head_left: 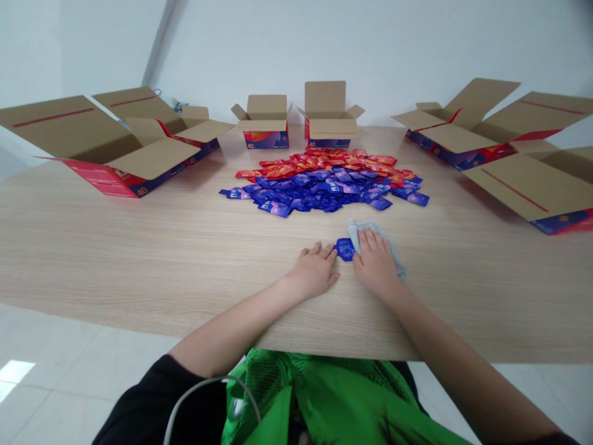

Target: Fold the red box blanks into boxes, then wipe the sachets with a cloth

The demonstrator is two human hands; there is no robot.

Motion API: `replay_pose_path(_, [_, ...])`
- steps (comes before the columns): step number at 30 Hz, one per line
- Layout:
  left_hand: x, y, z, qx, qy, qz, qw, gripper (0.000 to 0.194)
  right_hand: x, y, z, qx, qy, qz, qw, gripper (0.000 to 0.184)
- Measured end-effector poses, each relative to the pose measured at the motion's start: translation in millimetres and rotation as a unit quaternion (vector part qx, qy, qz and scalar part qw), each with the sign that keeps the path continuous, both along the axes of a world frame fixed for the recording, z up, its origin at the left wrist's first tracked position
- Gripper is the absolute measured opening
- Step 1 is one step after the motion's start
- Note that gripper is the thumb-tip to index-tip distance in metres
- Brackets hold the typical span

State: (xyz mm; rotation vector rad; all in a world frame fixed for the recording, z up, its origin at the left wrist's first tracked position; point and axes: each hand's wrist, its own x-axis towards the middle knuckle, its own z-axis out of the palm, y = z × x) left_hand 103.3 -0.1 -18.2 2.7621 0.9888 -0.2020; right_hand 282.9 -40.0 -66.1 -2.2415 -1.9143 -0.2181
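On the counter (pixel 115 247), going left to right: two large open cartons (pixel 115 145) at the left, two small open boxes (pixel 296 120) at the back middle, and two more large open cartons (pixel 504 139) at the right. A heap of blue and red sachets (pixel 324 182), too many to count, lies in the middle. The left hand (pixel 315 271) lies flat, fingers together, touching one blue sachet (pixel 344 248). The right hand (pixel 376 262) presses flat on one pale cloth (pixel 398 262), fingers slightly apart.

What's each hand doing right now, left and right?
Left hand: open, flat on the table, fingertips touching the blue packet.
Right hand: open, pressing a grey cloth beside that packet.
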Motion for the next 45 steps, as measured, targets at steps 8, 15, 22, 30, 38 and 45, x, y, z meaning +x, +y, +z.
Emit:
replay_pose_path(8, [0.7, -1.1, -0.1, 0.001, -0.003, 0.004, 1.0, 0.062, -3.1, 7.9, 0.5, 0.001, -0.002, -0.01, 1.0, 0.059])
replay_pose_path(15, [1.0, -2.5, 1.1, 0.017, -0.016, 0.004, 1.0, 0.054, -33.8, 12.2, 3.5, -0.023, 0.0, 0.108, 0.994, 0.061])
replay_pose_path(22, [0.2, -2.0, 1.9, 0.014, -0.01, -0.001, 1.0, 0.058, -30.2, 9.4, 4.0, -0.03, -0.006, 0.082, 0.996, 0.061])
replay_pose_path(30, [-1.0, 0.9, 1.5, -0.003, 0.006, -0.004, 1.0, 0.062, 12.1, 4.2, -1.1, -0.006, 0.006, -0.023, 1.0, 0.06])
replay_pose_path(38, [-1.7, 0.4, 2.5, -0.008, 0.006, -0.005, 1.0, 0.063, 19.7, 7.2, -3.4, 0.001, 0.021, -0.033, 0.999, 0.058])
replay_pose_path(45, [-1.0, -0.8, -0.1, -0.002, -0.005, -0.001, 1.0, 0.064, -2.1, 11.1, -1.0, 0.004, 0.002, 0.019, 1.0, 0.057])
